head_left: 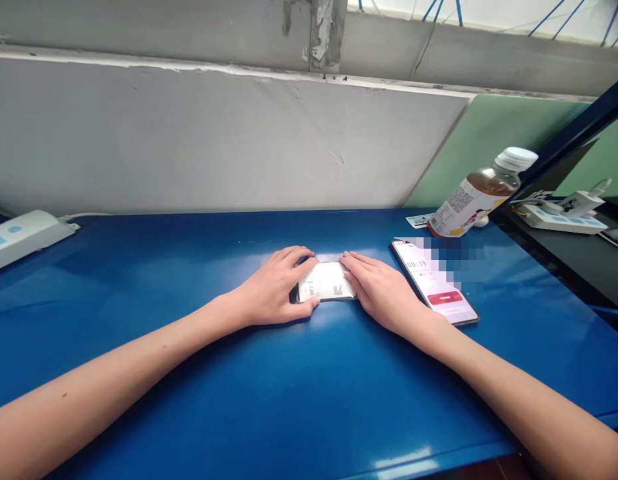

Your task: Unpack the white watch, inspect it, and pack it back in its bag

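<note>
A small flat white packet [326, 281] with printed labels and a dark lower edge lies on the blue table [289, 393]. My left hand [279, 288] grips its left end, the fingers at the far edge and the thumb at the near corner. Over the right end curves my right hand [381, 288], its fingertips at the far right corner and its thumb hidden. Both ends of the packet are partly covered by my hands. Just right of my right hand lies a phone [436, 283] with a lit screen showing a timer and a red button.
A bottle of brown drink [471, 200] with a white cap stands at the back right, beside a small white tag [417, 221]. White power strips lie at the left [26, 237] and far right [563, 218]. A grey wall [213, 140] borders the table's back.
</note>
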`<action>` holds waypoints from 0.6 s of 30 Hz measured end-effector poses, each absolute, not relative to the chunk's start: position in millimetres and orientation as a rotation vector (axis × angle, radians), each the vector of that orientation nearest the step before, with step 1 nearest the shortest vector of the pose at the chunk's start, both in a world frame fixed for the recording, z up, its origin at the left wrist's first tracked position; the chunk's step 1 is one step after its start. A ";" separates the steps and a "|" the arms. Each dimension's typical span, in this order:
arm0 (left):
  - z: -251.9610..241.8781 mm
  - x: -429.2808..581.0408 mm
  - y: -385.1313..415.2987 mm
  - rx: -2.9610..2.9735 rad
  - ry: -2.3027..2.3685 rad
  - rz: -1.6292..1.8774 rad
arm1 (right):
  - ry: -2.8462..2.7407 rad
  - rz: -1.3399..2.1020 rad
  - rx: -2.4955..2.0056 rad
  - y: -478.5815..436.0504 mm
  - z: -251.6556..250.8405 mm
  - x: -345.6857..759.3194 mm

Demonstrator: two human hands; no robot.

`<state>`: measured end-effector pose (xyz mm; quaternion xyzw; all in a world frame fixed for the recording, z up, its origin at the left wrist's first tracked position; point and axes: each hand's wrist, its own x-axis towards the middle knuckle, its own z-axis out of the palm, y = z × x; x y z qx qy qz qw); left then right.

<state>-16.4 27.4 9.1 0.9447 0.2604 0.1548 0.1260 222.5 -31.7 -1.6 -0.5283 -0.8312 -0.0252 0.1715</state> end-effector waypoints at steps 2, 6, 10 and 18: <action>9.0 -16.2 27.5 2.749 0.769 0.448 | -2.374 -0.091 -1.545 -32.3 -1.7 222.1; 8.8 -15.1 27.4 2.730 0.772 0.461 | -2.352 -0.127 -1.637 -33.6 -1.3 219.3; 8.8 -14.9 26.9 2.723 0.774 0.466 | -2.338 -0.117 -1.640 -34.2 0.2 216.9; 9.4 -14.7 25.5 2.737 0.791 0.479 | -2.150 0.093 -1.669 -34.8 -2.8 219.3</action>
